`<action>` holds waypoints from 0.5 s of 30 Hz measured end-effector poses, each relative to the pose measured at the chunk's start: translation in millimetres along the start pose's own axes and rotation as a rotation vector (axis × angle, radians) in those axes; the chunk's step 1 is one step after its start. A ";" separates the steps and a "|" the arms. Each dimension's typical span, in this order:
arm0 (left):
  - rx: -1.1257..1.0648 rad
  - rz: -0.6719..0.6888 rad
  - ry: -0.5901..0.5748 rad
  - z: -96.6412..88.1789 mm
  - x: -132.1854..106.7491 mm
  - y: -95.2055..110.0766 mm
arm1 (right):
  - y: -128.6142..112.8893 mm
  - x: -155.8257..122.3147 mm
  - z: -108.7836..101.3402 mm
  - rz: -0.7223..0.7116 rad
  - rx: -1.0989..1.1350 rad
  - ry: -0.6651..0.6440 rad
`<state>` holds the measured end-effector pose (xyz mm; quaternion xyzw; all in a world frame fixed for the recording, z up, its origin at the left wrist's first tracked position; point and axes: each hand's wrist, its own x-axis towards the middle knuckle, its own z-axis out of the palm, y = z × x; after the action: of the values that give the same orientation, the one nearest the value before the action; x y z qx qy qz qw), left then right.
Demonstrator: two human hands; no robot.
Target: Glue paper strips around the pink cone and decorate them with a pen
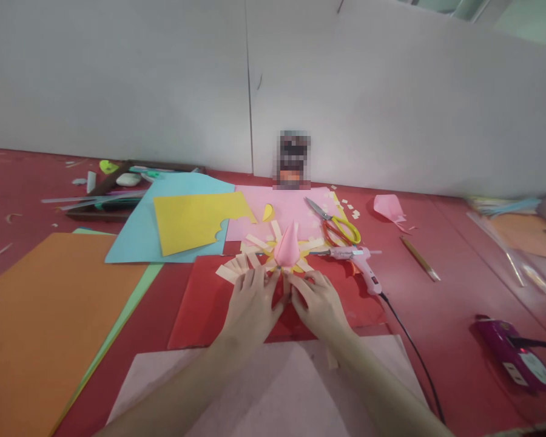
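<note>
Pale pink paper lay beneath the forearms; left hand and right hand pinched the paper flower nearside — probably steadying it — hot-glue gun just beyond the right.

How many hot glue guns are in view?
1: the hot glue gun lies beyond and to the right of the right hand, just this side of the scissors, pointing left toward the pink paper cone.
</note>
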<state>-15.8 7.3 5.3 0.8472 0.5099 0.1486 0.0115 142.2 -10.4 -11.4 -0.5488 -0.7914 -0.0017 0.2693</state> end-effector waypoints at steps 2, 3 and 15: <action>-0.009 -0.004 0.003 0.0 0.0 -0.3 | -0.2 -0.5 0.1 -0.002 0.000 0.005; -0.010 -0.010 0.002 0.0 0.0 -0.4 | -0.3 -0.7 0.4 -0.004 0.002 0.018; 0.049 0.000 -0.001 1.3 0.0 0.1 | -2.0 -1.6 0.3 -0.028 0.055 0.079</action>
<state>-15.3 7.4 4.1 0.8472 0.5136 0.1358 -0.0090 140.7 -12.4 -11.8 -0.5296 -0.7876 -0.0054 0.3150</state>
